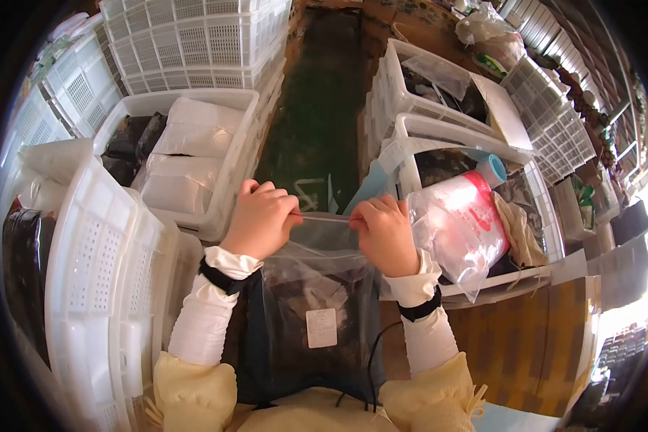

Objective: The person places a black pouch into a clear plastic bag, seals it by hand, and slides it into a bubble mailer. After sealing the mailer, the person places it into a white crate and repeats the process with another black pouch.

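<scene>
A clear plastic bag with dark contents hangs upright between my two hands, a small white label on its front. My left hand pinches the bag's top edge at its left corner. At the right corner of the same edge, my right hand grips the plastic between thumb and fingers. The top edge is stretched straight between them. What the dark contents are cannot be made out.
At the left, a white crate holds white and dark packages, with stacked crates behind. On the right, a roll of printed clear plastic lies on another crate. A cardboard box stands at the lower right.
</scene>
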Action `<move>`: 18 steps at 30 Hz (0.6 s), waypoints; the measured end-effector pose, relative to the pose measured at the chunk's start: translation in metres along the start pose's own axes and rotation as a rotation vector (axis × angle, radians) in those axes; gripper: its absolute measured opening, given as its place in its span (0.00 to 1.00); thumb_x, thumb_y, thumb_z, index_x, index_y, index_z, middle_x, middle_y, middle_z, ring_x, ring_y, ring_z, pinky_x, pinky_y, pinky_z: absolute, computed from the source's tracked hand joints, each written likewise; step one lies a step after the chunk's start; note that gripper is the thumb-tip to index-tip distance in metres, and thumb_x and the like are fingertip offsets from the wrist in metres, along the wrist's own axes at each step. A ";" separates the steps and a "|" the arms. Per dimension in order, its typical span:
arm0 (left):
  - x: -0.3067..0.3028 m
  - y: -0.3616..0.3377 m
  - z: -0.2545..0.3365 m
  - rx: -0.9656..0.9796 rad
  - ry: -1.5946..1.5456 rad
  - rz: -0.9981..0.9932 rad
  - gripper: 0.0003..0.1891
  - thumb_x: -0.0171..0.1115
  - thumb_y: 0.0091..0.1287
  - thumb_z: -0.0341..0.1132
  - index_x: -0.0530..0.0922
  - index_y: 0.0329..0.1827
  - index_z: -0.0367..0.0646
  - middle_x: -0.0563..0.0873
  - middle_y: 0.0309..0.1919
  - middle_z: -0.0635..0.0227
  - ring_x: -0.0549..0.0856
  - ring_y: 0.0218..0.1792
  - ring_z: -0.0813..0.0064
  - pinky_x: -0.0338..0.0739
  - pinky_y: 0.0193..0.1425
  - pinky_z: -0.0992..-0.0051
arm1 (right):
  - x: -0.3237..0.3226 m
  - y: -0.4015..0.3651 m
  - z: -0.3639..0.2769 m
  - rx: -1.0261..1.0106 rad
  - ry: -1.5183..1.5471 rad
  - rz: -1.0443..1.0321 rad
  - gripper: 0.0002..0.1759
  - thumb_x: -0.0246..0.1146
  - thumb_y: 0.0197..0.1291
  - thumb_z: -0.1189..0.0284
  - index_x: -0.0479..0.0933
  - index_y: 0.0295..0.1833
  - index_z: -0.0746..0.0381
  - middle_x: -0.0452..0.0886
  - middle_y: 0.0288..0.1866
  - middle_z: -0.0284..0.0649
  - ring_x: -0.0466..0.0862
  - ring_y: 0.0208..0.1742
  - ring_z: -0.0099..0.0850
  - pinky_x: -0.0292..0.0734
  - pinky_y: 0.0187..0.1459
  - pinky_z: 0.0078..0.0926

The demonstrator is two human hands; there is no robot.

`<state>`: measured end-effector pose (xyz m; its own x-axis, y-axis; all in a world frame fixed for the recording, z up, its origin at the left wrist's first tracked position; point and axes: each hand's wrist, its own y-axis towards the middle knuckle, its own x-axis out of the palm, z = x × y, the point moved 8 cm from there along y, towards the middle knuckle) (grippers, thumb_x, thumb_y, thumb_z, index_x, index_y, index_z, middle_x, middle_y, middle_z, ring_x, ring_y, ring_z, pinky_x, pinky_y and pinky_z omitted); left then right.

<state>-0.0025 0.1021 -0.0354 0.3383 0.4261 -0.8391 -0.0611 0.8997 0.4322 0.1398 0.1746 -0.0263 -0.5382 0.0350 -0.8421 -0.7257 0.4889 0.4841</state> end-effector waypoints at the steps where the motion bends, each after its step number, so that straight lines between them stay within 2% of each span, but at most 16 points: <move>1: -0.007 -0.005 0.007 0.003 0.006 0.010 0.06 0.67 0.52 0.33 0.77 0.24 0.45 0.79 0.24 0.72 0.77 0.35 0.69 0.60 0.51 0.65 | -0.005 -0.002 -0.006 -0.022 -0.005 0.027 0.06 0.61 0.42 0.80 0.73 0.26 0.58 0.76 0.27 0.35 0.74 0.35 0.37 0.64 0.41 0.34; 5: -0.034 -0.036 0.046 0.010 0.030 0.081 0.06 0.67 0.51 0.33 0.77 0.23 0.45 0.75 0.23 0.72 0.76 0.34 0.69 0.61 0.51 0.65 | -0.031 -0.028 -0.027 -0.075 0.014 0.009 0.11 0.59 0.36 0.83 0.72 0.29 0.59 0.73 0.29 0.35 0.73 0.35 0.37 0.66 0.41 0.33; 8: -0.032 -0.067 0.049 -0.118 0.000 -0.089 0.15 0.71 0.48 0.36 0.80 0.38 0.45 0.80 0.32 0.69 0.78 0.41 0.65 0.66 0.52 0.65 | -0.043 -0.053 -0.034 -0.076 0.062 -0.028 0.11 0.58 0.37 0.85 0.72 0.30 0.60 0.72 0.30 0.36 0.74 0.35 0.37 0.67 0.42 0.33; 10: -0.023 -0.079 0.041 -0.159 -0.115 -0.042 0.20 0.72 0.47 0.34 0.78 0.44 0.44 0.80 0.38 0.65 0.78 0.45 0.62 0.68 0.53 0.64 | -0.044 -0.067 -0.036 -0.097 0.070 -0.024 0.12 0.58 0.36 0.85 0.72 0.31 0.61 0.71 0.29 0.37 0.74 0.34 0.37 0.69 0.40 0.32; 11: -0.018 -0.084 0.038 -0.180 -0.171 -0.016 0.23 0.73 0.46 0.33 0.78 0.48 0.43 0.80 0.41 0.64 0.79 0.46 0.61 0.69 0.54 0.64 | -0.043 -0.074 -0.039 -0.098 0.082 -0.027 0.12 0.58 0.36 0.85 0.72 0.31 0.61 0.72 0.30 0.37 0.74 0.33 0.37 0.69 0.40 0.32; 14: -0.034 -0.110 0.036 -0.324 -0.121 0.341 0.24 0.71 0.47 0.27 0.76 0.49 0.40 0.79 0.45 0.59 0.78 0.47 0.57 0.72 0.53 0.63 | -0.042 -0.084 -0.042 -0.101 0.081 -0.012 0.11 0.58 0.38 0.85 0.72 0.31 0.61 0.72 0.30 0.38 0.75 0.33 0.37 0.69 0.37 0.32; 16: -0.035 -0.150 0.055 -0.139 -0.045 0.540 0.21 0.69 0.47 0.25 0.76 0.47 0.40 0.78 0.46 0.57 0.78 0.48 0.58 0.74 0.51 0.64 | -0.044 -0.085 -0.038 -0.068 0.093 0.039 0.11 0.57 0.39 0.85 0.72 0.32 0.61 0.73 0.30 0.38 0.75 0.33 0.38 0.69 0.37 0.32; 18: 0.001 -0.142 0.089 0.122 -0.147 0.153 0.19 0.69 0.51 0.29 0.77 0.47 0.41 0.78 0.48 0.58 0.77 0.51 0.61 0.72 0.53 0.65 | -0.043 -0.074 -0.037 -0.079 0.072 0.089 0.11 0.57 0.39 0.85 0.72 0.32 0.61 0.73 0.29 0.38 0.75 0.33 0.38 0.69 0.36 0.33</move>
<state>0.0899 -0.0339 -0.0683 0.4673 0.5299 -0.7077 -0.0115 0.8040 0.5945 0.2007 0.1049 -0.0169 -0.6295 0.0108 -0.7769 -0.7036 0.4162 0.5760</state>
